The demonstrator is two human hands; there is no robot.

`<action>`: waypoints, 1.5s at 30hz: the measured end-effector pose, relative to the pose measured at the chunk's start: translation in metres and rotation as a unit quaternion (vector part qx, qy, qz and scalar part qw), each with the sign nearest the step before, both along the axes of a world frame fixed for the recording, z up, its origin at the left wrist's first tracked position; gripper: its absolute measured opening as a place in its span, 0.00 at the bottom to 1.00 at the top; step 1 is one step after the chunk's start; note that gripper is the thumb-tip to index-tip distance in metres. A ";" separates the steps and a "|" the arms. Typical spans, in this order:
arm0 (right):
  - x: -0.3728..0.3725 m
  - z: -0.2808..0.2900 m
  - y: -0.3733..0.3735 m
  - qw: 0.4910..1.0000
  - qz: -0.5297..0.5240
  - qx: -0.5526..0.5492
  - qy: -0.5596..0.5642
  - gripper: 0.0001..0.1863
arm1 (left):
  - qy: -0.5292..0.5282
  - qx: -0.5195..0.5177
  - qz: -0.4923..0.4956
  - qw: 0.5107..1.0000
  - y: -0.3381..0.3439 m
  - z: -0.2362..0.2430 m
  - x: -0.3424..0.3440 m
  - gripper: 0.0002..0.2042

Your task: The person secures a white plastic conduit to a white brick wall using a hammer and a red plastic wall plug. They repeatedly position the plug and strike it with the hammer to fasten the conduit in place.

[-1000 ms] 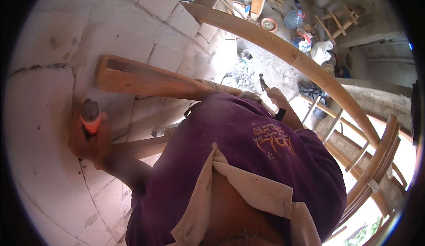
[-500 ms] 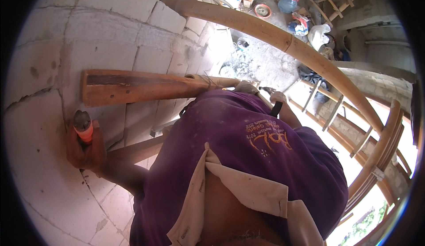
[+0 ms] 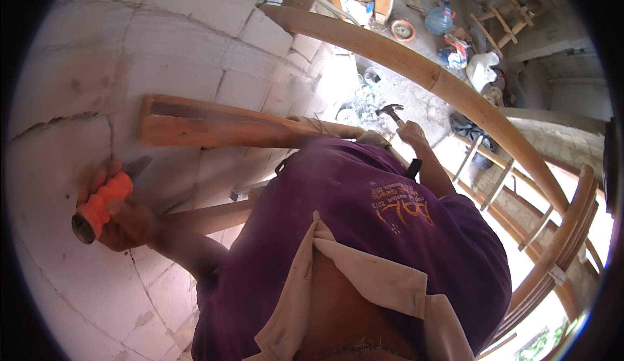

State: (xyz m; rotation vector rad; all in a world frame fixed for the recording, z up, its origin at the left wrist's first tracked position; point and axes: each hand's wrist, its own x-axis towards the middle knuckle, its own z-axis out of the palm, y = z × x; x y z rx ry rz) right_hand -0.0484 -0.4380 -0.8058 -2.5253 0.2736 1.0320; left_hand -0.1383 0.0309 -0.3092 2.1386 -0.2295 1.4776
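Observation:
My left hand point(image 3: 126, 224) is closed around the orange ribbed grip of a chisel point(image 3: 104, 200), close to the pale block wall point(image 3: 71, 283). The chisel's grey blade points up and to the right, near the wall, while its round butt end faces down-left. Whether the blade touches the blocks I cannot tell. On the other side of my body, my right hand point(image 3: 411, 133) grips a claw hammer point(image 3: 390, 110) by its handle. The hammer's metal head shows beyond my fist, well away from the chisel.
A squared timber point(image 3: 221, 124) juts out from the wall between my hands. A thick bamboo pole point(image 3: 416, 68) curves across beyond the hammer. Bamboo ladder-like framing point(image 3: 513, 176) stands at the right. A water jug point(image 3: 439, 20), a round tub point(image 3: 402, 31) and bags lie on the floor below.
The chisel has turned in my left hand, its butt now down-left and its blade toward the wall. My right hand has come out from my body, bringing the hammer head into clear view.

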 end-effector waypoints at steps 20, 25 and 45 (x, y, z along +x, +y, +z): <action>0.022 0.106 0.077 0.924 0.188 0.287 -0.170 0.29 | 0.105 -0.137 -0.003 0.985 0.031 -0.019 -0.010 0.26; 0.044 0.211 0.097 0.887 0.211 0.337 -0.233 0.31 | 0.146 0.004 0.070 0.987 0.025 -0.013 -0.020 0.25; 0.063 0.319 0.161 0.869 0.157 0.434 -0.176 0.27 | 0.016 0.076 -0.200 0.977 -0.026 0.132 -0.034 0.25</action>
